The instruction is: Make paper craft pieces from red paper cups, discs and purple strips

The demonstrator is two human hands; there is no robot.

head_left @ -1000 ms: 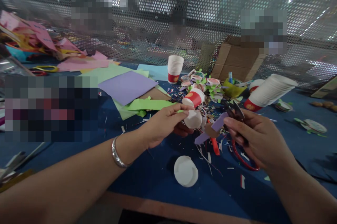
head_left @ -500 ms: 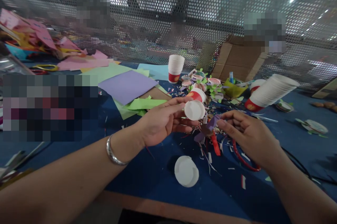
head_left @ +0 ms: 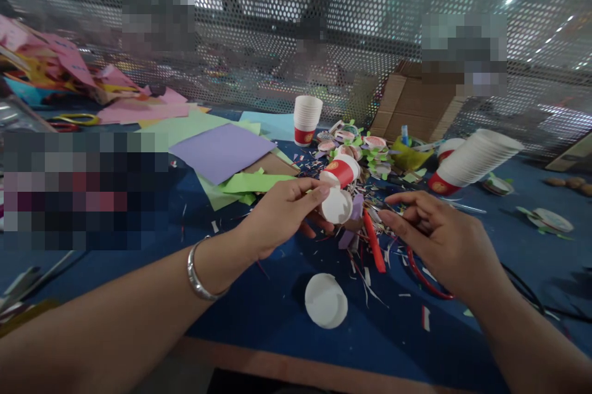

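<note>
My left hand (head_left: 287,215) pinches a small white paper cup bottom (head_left: 337,208) between thumb and fingers, tilted toward me. Purple paper pieces (head_left: 357,208) show beside and below it; whether they are attached to it I cannot tell. To the right, my right hand (head_left: 435,233) hovers with thumb and forefinger slightly apart and nothing visible between them. Just behind the held piece, a red and white paper cup (head_left: 343,171) lies on its side. A red pen-like tool (head_left: 374,243) rests among paper scraps between the hands. Another white cup bottom (head_left: 326,314) lies nearer me.
Stacked paper cups stand (head_left: 306,119) at the back and lean (head_left: 478,160) at the right. Finished-looking discs with green paper (head_left: 379,146) are piled behind the scraps. Coloured paper sheets (head_left: 224,150) cover the left. A cardboard box (head_left: 411,101) stands before the perforated metal screen (head_left: 259,55).
My right hand has let go of the purple paper and drawn slightly away from it. My left hand has turned, tilting the white cup bottom and lowering it a little.
</note>
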